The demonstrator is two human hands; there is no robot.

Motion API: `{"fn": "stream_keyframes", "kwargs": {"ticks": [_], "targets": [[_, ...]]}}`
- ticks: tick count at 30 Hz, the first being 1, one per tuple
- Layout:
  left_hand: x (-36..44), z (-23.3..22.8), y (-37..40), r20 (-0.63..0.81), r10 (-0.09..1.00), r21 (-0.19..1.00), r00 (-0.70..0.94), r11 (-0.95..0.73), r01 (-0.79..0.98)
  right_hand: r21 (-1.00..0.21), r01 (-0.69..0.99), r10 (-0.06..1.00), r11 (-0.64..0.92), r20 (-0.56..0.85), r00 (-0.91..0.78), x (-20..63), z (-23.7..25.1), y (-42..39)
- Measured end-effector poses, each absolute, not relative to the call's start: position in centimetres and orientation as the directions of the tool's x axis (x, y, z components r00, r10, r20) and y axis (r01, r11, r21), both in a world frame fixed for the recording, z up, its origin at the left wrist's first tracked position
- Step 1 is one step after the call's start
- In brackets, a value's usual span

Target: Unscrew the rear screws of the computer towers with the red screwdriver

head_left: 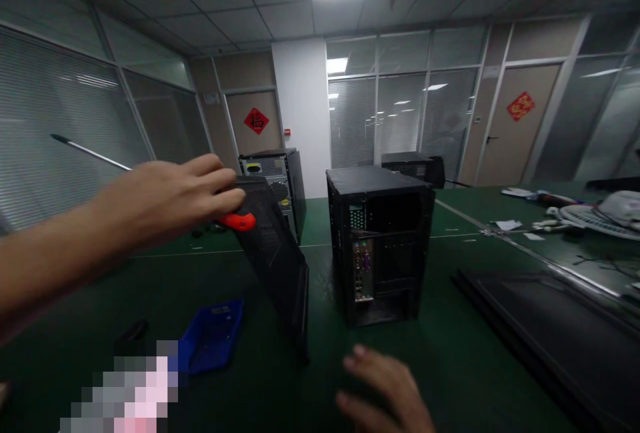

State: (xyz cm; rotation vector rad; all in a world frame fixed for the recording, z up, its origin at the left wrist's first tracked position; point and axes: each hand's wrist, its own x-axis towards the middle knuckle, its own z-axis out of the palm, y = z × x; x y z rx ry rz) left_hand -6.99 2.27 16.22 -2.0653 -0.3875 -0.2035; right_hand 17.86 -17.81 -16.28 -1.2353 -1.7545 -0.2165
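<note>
My left hand (173,196) is raised over the green table (465,359) and grips a screwdriver (235,221) with a red-orange handle; its long metal shaft points up and left. The same hand's fingers rest on the top edge of a black perforated side panel (275,259), which stands tilted on the table. A black computer case (380,243) stands upright just right of the panel, its rear ports facing me. My right hand (387,393) lies low at the table's front, fingers spread, holding nothing.
A blue plastic tray (210,336) lies on the table at the lower left. Two more computer towers (277,183) stand behind. A flat black panel (555,333) lies at the right. Papers and a white fan (600,216) sit at the far right.
</note>
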Motion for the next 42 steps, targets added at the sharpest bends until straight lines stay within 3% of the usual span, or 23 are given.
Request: {"fn": "stream_keyframes", "kwargs": {"ticks": [2, 4, 7, 10, 18, 20, 22, 24, 26, 27, 30, 32, 34, 37, 39, 42], "targets": [[-4.2, 14.6, 2.3, 0.21, 0.183, -0.86, 0.961, -0.432, 0.27, -0.286, 0.896, 0.406, 0.34, 0.904, 0.134, 21.3, -15.0, -17.3], [-1.5, 12.7, 2.1, 0.147, 0.183, -0.876, 0.972, -0.432, 0.214, -0.229, 0.951, 0.354, 0.208, 0.924, 0.145, 23.6, -14.1, -16.5], [2.5, 10.2, 1.3, 0.136, 0.076, -0.879, 0.988, -0.452, 0.156, -0.091, 0.974, 0.437, 0.208, 0.899, -0.009, 23.9, -13.7, -15.7], [5.7, 8.4, 0.1, 0.196, -0.042, -0.867, 0.98, -0.475, 0.153, -0.053, 0.971, 0.497, 0.232, 0.865, -0.071, 21.8, -14.0, -14.9], [7.2, 6.4, 0.5, 0.337, -0.387, -0.866, 0.858, -0.484, 0.122, -0.269, 0.953, 0.576, 0.137, 0.805, 0.145, 20.1, -14.1, -9.5], [6.5, 4.5, 1.0, 0.446, -0.423, -0.812, 0.789, -0.561, 0.159, -0.296, 0.943, 0.564, 0.149, 0.809, 0.165, 20.6, -14.1, -8.6], [6.0, 1.5, 1.1, 0.664, -0.313, -0.622, 0.679, -0.735, 0.27, -0.317, 0.934, 0.541, 0.167, 0.821, 0.182, 21.0, -14.3, -8.1], [6.1, -2.1, 0.8, 0.868, -0.009, -0.227, 0.497, -0.897, 0.379, -0.329, 0.926, 0.515, 0.186, 0.835, 0.193, 21.3, -14.3, -7.7], [6.9, -5.6, 0.5, 0.867, 0.331, 0.183, 0.374, -0.907, 0.379, -0.331, 0.922, 0.488, 0.201, 0.85, 0.199, 21.4, -14.3, -7.4], [7.5, -7.1, 0.3, 0.825, 0.441, 0.322, 0.353, -0.881, 0.347, -0.33, 0.922, 0.474, 0.204, 0.857, 0.202, 21.4, -14.3, -7.3], [9.6, -9.7, 0.3, 0.702, 0.622, 0.579, 0.347, -0.782, 0.23, -0.303, 0.922, 0.433, 0.241, 0.884, 0.177, 21.5, -14.4, -7.3], [10.5, -10.2, 0.5, 0.643, 0.706, 0.684, 0.297, -0.704, 0.193, -0.273, 0.917, 0.372, 0.291, 0.915, 0.155, 22.4, -14.6, -7.7], [10.9, -10.2, 0.8, 0.61, 0.749, 0.738, 0.259, -0.656, 0.159, -0.289, 0.901, 0.243, 0.325, 0.946, 0.216, 24.5, -14.8, -8.0], [11.0, -10.2, 1.1, 0.602, 0.753, 0.758, 0.267, -0.644, 0.106, -0.489, 0.801, 0.017, 0.345, 0.857, 0.515, 29.5, -14.8, -7.6], [11.0, -10.3, 1.1, 0.607, 0.746, 0.759, 0.274, -0.646, 0.078, -0.662, 0.641, 0.072, 0.388, 0.715, 0.695, 32.8, -14.7, -6.5], [11.0, -10.4, 1.0, 0.617, 0.735, 0.758, 0.283, -0.651, 0.04, -0.816, 0.341, 0.366, 0.467, 0.53, 0.765, 35.7, -15.3, -4.6]]}}
